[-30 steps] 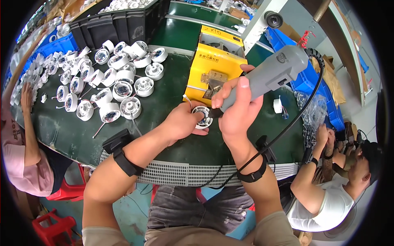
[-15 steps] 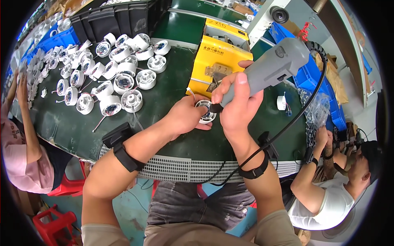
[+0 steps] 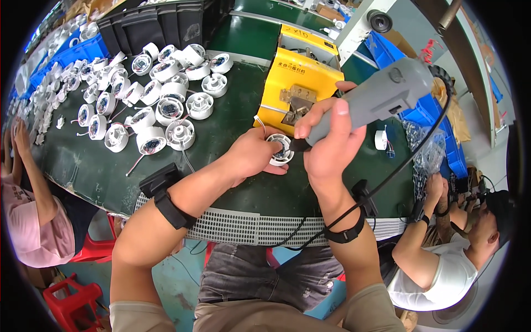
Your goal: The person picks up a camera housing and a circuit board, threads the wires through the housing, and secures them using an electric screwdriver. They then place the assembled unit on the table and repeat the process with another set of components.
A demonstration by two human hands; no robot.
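- Your left hand [image 3: 255,156] grips the round white housing [image 3: 280,149] on the green desk [image 3: 232,105]
- Your right hand [image 3: 327,145] is closed around the grey electric screwdriver [image 3: 371,99], tip on the housing

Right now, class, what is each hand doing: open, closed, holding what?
Left hand: closed on the round white housing, steadying it on the table.
Right hand: closed around the grey electric screwdriver.

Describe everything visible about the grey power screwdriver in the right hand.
The grey power screwdriver looks like matte plastic, with a long chunky body slanting from upper right down to a dark tip. The right hand wraps its lower part. A black cable leaves its top end and loops down past the wrist. The tip meets the round white housing, which the left hand steadies on the dark green table.
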